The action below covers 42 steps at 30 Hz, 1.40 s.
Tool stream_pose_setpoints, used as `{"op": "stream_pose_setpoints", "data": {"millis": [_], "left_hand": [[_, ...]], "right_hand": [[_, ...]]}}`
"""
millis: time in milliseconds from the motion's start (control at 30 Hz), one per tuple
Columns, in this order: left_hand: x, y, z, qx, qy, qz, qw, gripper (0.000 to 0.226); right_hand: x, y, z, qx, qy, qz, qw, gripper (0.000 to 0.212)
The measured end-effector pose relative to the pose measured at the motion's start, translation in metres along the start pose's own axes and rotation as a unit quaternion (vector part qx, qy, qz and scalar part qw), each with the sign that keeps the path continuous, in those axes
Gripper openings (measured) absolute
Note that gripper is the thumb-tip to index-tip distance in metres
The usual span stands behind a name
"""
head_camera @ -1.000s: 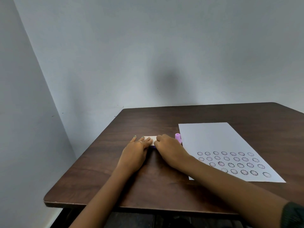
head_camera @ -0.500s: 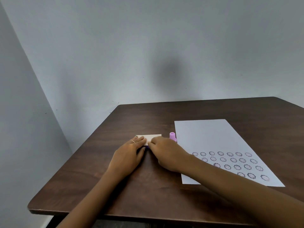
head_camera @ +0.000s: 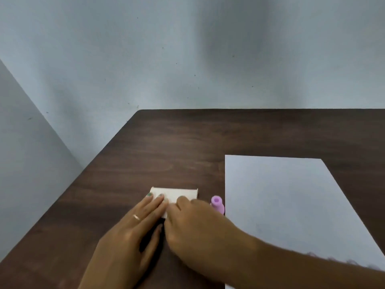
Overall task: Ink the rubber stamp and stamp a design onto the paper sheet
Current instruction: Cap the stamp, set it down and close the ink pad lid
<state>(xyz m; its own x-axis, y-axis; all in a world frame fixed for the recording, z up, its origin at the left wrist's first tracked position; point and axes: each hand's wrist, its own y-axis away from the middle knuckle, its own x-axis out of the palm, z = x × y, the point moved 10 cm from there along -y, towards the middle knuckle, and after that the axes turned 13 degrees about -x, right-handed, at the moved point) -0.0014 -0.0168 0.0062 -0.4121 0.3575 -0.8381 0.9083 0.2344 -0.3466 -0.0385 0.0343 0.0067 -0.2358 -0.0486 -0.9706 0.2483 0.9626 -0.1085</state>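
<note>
A small white ink pad case [head_camera: 179,195] lies flat on the dark wooden table [head_camera: 187,142]. My left hand [head_camera: 133,230] rests on its left end with fingers spread flat. My right hand [head_camera: 193,224] covers its near right part, fingertips on the lid; whether the lid is lifted is hidden. A pink rubber stamp [head_camera: 217,205] stands upright just right of my right hand, untouched. The white paper sheet [head_camera: 291,205] lies to the right; my right forearm hides most of its stamped rows.
A pale wall rises behind the table, and a second wall closes in on the left. The table's left edge runs diagonally from the far corner toward me. Bare wood lies beyond the ink pad case and the paper.
The view has come closer and tilted down. Both hands stay on the ink pad case, and more of its white top shows beyond the fingers. The stamp and the paper have not moved.
</note>
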Motion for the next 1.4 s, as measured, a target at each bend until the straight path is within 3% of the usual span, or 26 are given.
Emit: {"op": "stream_pose_setpoints", "data": {"millis": [67,133,233,333,433,533,633,767,1033,1133,1267,1400], "left_hand": [[-0.005,-0.003,-0.008,-0.005,0.000,0.008,1.000,0.041],[-0.009,-0.011,-0.009,-0.007,-0.017,0.006,1.000,0.046],[-0.013,-0.011,-0.010,0.007,-0.023,-0.015,1.000,0.038],[-0.014,-0.014,-0.008,-0.012,-0.033,-0.012,0.999,0.036],[-0.007,-0.016,-0.004,-0.047,-0.038,0.037,0.997,0.037],[0.003,-0.010,-0.004,-0.072,-0.058,0.113,0.989,0.042],[0.010,-0.004,-0.007,-0.094,-0.058,0.170,0.979,0.045],[0.023,0.005,-0.002,-0.119,-0.068,0.221,0.966,0.054],[0.026,0.010,0.009,-0.114,-0.087,0.248,0.958,0.056],[0.030,-0.001,0.014,-0.111,-0.090,0.258,0.956,0.057],[0.038,-0.028,0.019,-0.097,-0.095,0.265,0.955,0.057],[0.047,-0.056,0.024,-0.083,-0.095,0.268,0.955,0.058]], "right_hand": [[0.001,-0.001,-0.003,0.022,-0.033,0.001,0.999,0.013],[0.006,-0.004,0.009,-0.020,0.008,-0.006,1.000,0.024],[0.002,-0.003,0.004,0.027,-0.005,-0.020,0.999,0.035],[0.003,-0.003,0.008,0.048,-0.051,0.047,0.996,0.034],[-0.004,-0.004,0.011,0.025,-0.074,0.081,0.994,0.021],[-0.013,0.001,0.009,0.040,-0.131,0.106,0.985,0.041],[-0.032,0.005,0.001,0.064,-0.156,0.075,0.983,0.040],[-0.031,0.015,0.001,0.101,-0.146,0.097,0.979,0.043],[-0.016,0.016,0.014,0.097,-0.113,0.107,0.983,0.043],[-0.012,0.009,0.000,0.139,-0.109,0.112,0.978,0.043],[0.012,-0.005,-0.018,0.159,-0.182,0.135,0.961,0.049],[0.023,-0.017,-0.043,0.179,-0.182,0.137,0.957,0.051]]}}
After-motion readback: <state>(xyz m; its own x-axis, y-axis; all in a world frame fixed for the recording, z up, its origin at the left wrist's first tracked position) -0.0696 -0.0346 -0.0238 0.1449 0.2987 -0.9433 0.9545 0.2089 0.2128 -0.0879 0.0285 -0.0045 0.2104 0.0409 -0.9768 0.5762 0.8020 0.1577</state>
